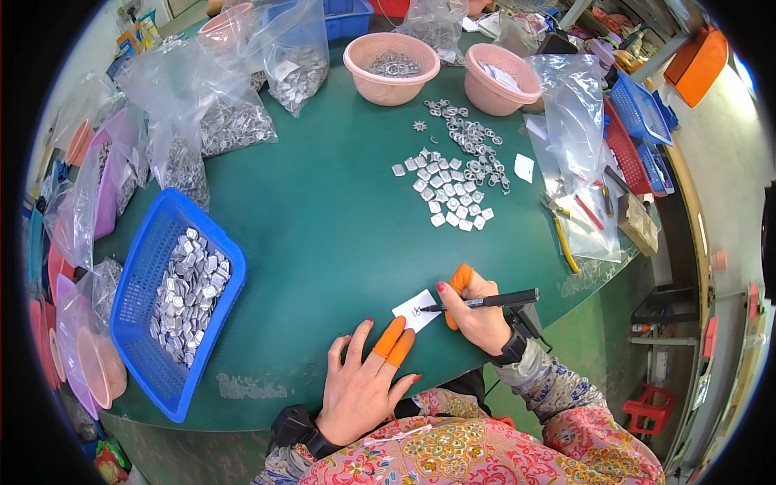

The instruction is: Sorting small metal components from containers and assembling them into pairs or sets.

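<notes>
A small white paper slip (414, 314) with dark handwriting lies near the front edge of the green table. My right hand (477, 315) grips a black marker pen (505, 298), its tip touching the slip. Orange finger cots cover part of that hand's fingers. Spread flat on the table, my left hand (361, 380) rests its two orange-covered fingertips at the slip's lower edge. Beyond the slip lie several loose square metal pieces (449, 190) and, behind them, metal ring-like pieces (477, 141).
A blue basket (234, 279) of square metal pieces stands left. Pink bowls (392, 90) and bags of metal parts (234, 129) line the back. Yellow-handled pliers (563, 242), a red-handled tool (589, 212) and a wooden block (638, 225) lie right, by another paper slip (524, 167).
</notes>
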### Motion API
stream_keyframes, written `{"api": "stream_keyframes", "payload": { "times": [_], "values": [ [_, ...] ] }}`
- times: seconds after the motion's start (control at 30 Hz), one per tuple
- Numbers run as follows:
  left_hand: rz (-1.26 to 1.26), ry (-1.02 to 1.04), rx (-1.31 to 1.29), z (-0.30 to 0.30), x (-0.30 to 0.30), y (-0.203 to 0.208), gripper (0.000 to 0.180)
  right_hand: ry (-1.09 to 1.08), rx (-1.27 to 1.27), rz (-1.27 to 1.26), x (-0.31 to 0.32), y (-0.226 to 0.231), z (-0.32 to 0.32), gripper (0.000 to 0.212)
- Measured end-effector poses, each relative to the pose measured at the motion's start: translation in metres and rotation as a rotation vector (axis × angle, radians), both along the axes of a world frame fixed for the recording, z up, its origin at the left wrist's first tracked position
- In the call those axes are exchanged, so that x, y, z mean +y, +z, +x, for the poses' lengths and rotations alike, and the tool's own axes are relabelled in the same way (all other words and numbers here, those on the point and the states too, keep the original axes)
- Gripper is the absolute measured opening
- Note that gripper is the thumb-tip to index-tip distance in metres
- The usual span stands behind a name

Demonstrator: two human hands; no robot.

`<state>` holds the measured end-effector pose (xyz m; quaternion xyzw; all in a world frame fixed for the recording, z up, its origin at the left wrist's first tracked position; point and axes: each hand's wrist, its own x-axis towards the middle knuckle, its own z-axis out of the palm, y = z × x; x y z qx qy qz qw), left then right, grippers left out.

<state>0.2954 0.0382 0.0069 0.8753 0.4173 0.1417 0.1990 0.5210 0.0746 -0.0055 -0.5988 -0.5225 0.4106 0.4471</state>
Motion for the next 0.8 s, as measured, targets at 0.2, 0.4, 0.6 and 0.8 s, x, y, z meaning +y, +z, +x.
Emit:
{"api": "stream_keyframes", "payload": {
  "times": [0.2, 0.4, 0.6, 0.8],
  "values": [
    [0.004, -0.003, 0.006, 0.002, 0.0, 0.002, 0.056, -0.005, -0.024, -0.011, -0.001, -0.002, 0.002, 0.022],
    [0.036, -0.025, 0.015, 0.004, 0.001, 0.004, 0.058, -0.128, 0.277, 0.045, -0.002, 0.009, 0.018, 0.013],
    [0.077, -0.011, 0.014, 0.006, 0.009, 0.013, 0.054, -0.065, -0.562, 0.373, 0.009, 0.049, 0.069, 0.021],
    [0.189, -0.005, -0.166, 0.024, 0.017, -0.005, 0.047, -0.047, -1.063, 0.53, 0.026, 0.026, 0.144, 0.039]
  ]
}}
